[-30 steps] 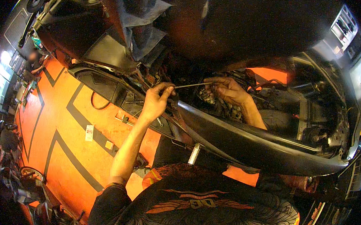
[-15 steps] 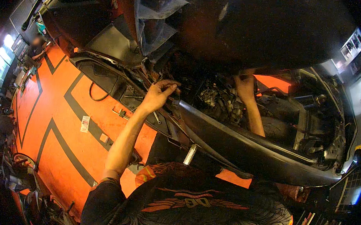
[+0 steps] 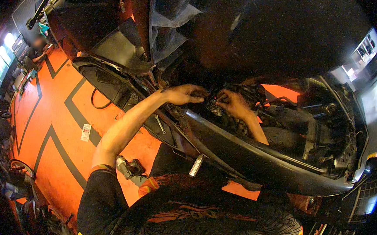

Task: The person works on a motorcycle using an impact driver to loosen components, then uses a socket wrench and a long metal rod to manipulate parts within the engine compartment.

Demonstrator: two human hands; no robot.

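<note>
Both hands meet over the exposed engine [image 3: 219, 111] of a dark scooter, inside its opened body. My left hand [image 3: 185, 94] reaches in from the left above the frame edge, its fingers bent and pointing right with thumb and fingertips close together. Facing it, my right hand [image 3: 235, 105] has thumb and fingers pinched, the tips a short way from the left ones. Whatever small thing lies between the fingers is too dark to make out. A long dark side panel [image 3: 256, 148] runs between my body and the engine.
A wrench [image 3: 160, 124] lies on the scooter's footboard [image 3: 108, 82]. On the orange floor [image 3: 62, 113] are a power tool [image 3: 129, 167] and a small white packet [image 3: 86, 132]. Keys [image 3: 121, 3] hang at the scooter's front. A ribbed metal foot peg [image 3: 196, 165] sticks out near me. Another person [image 3: 38, 50] is far left.
My right hand has come left and nearer, out of the deeper engine space. My left hand has moved right toward it. The power tool on the floor has come into fuller view.
</note>
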